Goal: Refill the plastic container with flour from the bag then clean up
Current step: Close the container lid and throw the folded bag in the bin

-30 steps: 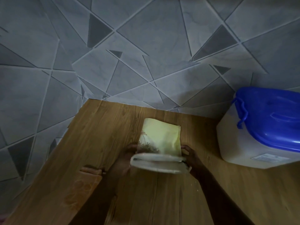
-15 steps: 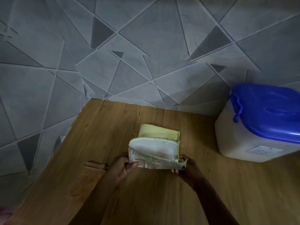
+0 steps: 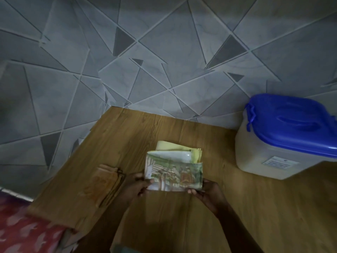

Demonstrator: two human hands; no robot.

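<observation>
Wooden table (image 3: 145, 128) under me; I pinch the folded flour bag (image 3: 174, 172) on it, my left hand (image 3: 135, 187) and right hand (image 3: 207, 193) gripping its near corners. The plastic container (image 3: 269, 154), blue lid (image 3: 291, 121) on, stands well right of the bag.

Both hands (image 3: 175, 190) pinching folded flour bag (image 3: 173, 172), lidded container (image 3: 284, 139) right

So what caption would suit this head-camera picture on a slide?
Both hands, left and right, fold an empty printed paper flour bag on the wooden table beside the blue-lidded plastic container.
</observation>
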